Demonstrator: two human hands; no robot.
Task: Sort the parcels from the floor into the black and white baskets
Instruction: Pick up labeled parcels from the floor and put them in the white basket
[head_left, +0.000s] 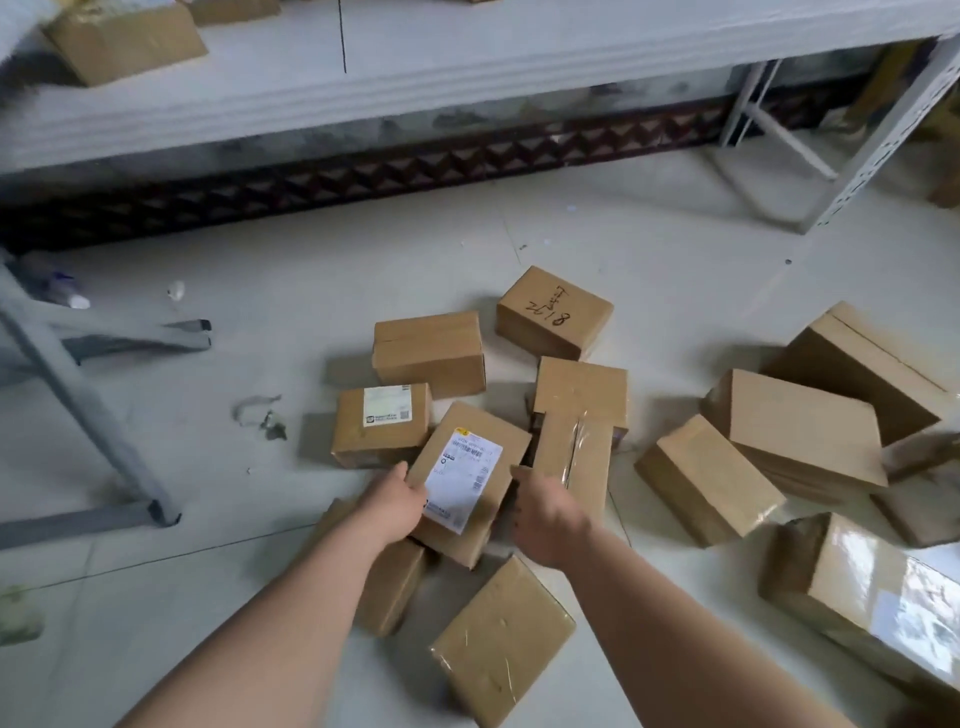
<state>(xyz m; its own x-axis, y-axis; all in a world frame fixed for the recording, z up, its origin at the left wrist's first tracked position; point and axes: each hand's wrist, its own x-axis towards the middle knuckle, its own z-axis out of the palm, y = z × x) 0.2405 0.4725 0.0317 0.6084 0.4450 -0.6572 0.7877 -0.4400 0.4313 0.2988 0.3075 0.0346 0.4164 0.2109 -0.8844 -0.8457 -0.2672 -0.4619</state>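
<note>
Both hands meet the labelled parcel (467, 480) from either side.
It lies tilted on top of other cardboard parcels (382, 426) in the near middle of the floor (649, 249), its long axis running near to far and leaning right at the far end. The left hand (397, 501) grips its left edge. The right hand (545, 519), blurred, is at its right edge; whether it holds, I cannot tell. The parcel is brown cardboard with a white shipping label on top. Neither basket is in view.
</note>
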